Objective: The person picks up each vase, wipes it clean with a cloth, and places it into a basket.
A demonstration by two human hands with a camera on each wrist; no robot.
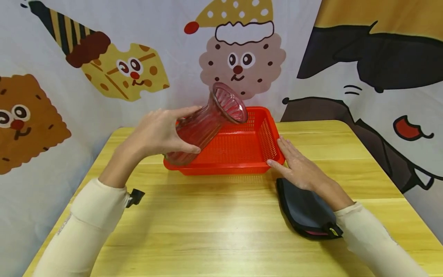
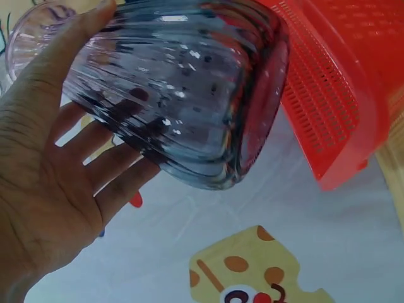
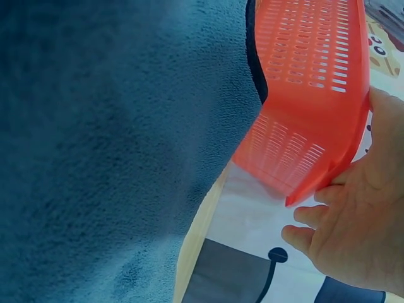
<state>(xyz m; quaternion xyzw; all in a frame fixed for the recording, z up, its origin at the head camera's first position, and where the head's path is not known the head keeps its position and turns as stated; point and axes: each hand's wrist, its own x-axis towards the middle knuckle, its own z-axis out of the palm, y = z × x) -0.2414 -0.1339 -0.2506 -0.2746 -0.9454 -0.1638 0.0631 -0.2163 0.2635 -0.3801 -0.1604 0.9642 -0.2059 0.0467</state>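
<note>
A ribbed pinkish glass vase (image 1: 204, 125) with a flared mouth is held tilted by my left hand (image 1: 160, 132), thumb on one side and fingers on the other. Its mouth points up and to the right. In the left wrist view the vase (image 2: 183, 88) shows its thick base towards the basket. Below and behind it, a red plastic basket (image 1: 238, 167) with slotted walls stands on the table. My right hand (image 1: 299, 163) touches the basket's right rim with its fingers extended. The right wrist view shows that hand (image 3: 360, 214) against the basket's edge.
A dark grey, black-edged cloth item (image 1: 308, 207) lies on the wooden table (image 1: 207, 231) beneath the right wrist, close to the basket's front right corner. Behind the table hangs a white cloth (image 1: 180, 46) printed with cartoon biscuits and cheese.
</note>
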